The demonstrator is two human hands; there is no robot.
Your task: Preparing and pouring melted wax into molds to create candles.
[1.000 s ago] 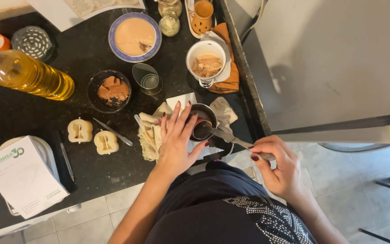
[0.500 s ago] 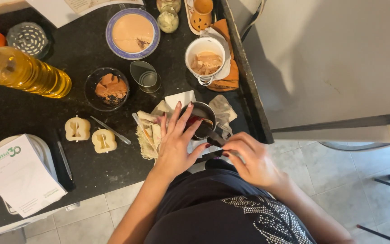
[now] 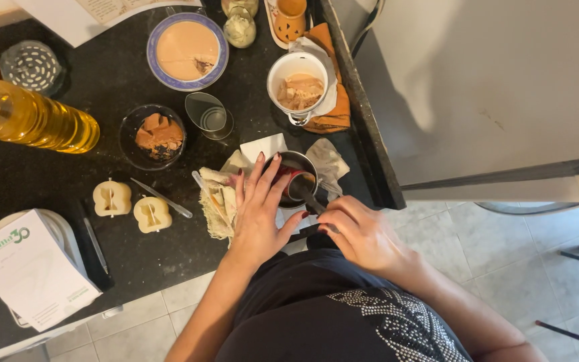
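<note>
A small dark metal pot [image 3: 299, 175] with reddish liquid stands on white paper near the counter's front edge. My left hand [image 3: 257, 213] lies flat with fingers spread, its fingertips against the pot's left rim and on a pale cloth [image 3: 219, 201]. My right hand [image 3: 362, 234] is closed around the handle of a metal knife or spatula [image 3: 308, 198] whose blade reaches into the pot.
On the black counter [image 3: 48, 174] are an oil bottle [image 3: 29, 119], a glass bowl of brown chunks [image 3: 155, 134], an empty glass [image 3: 208, 115], a blue-rimmed bowl [image 3: 186, 45], a white mug [image 3: 299, 87], two cream moulds [image 3: 131, 205], a white box [image 3: 32, 269]. A grey appliance door [image 3: 490, 87] stands right.
My right hand moved left and in toward the pot, bringing the metal tool's handle closer; the blade now sits steeper in the pot. The left hand stayed in place.
</note>
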